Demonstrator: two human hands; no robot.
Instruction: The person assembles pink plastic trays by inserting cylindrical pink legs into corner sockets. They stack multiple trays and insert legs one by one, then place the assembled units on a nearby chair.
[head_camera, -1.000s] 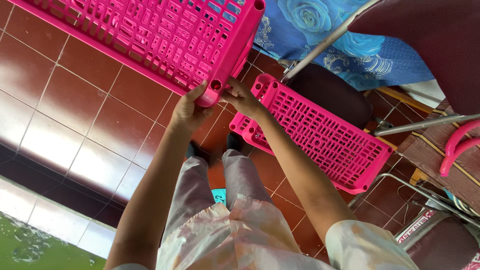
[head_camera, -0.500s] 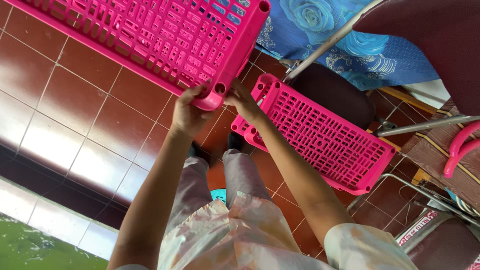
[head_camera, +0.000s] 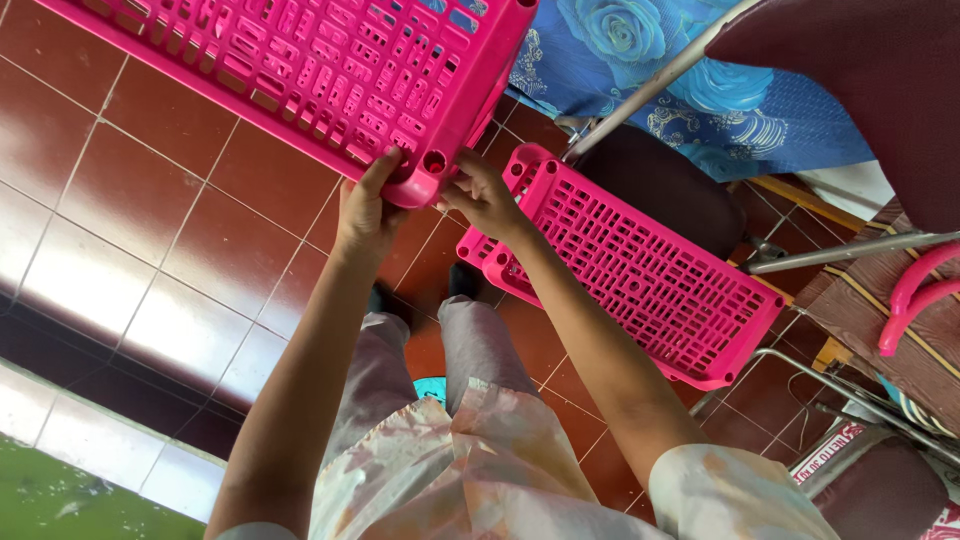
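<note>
A large pink perforated plastic shelf panel (head_camera: 320, 70) is held up over the tiled floor, tilted, filling the top of the head view. My left hand (head_camera: 368, 208) grips its near corner from below, next to a round socket hole. My right hand (head_camera: 482, 198) touches the same corner from the right side, fingers curled against its edge. A second pink perforated panel (head_camera: 630, 270) lies on the floor just right of my right forearm.
Dark red floor tiles (head_camera: 150, 200) spread to the left. A blue flowered cloth (head_camera: 660, 70) and a chair with metal legs (head_camera: 640, 95) stand behind. Curved pink tubes (head_camera: 915, 295) rest on a wooden surface at right. My legs and feet (head_camera: 455, 340) are below.
The held panel has shifted slightly up and left. My left hand's fingers have slid further up onto the corner. The view has drifted a little.
</note>
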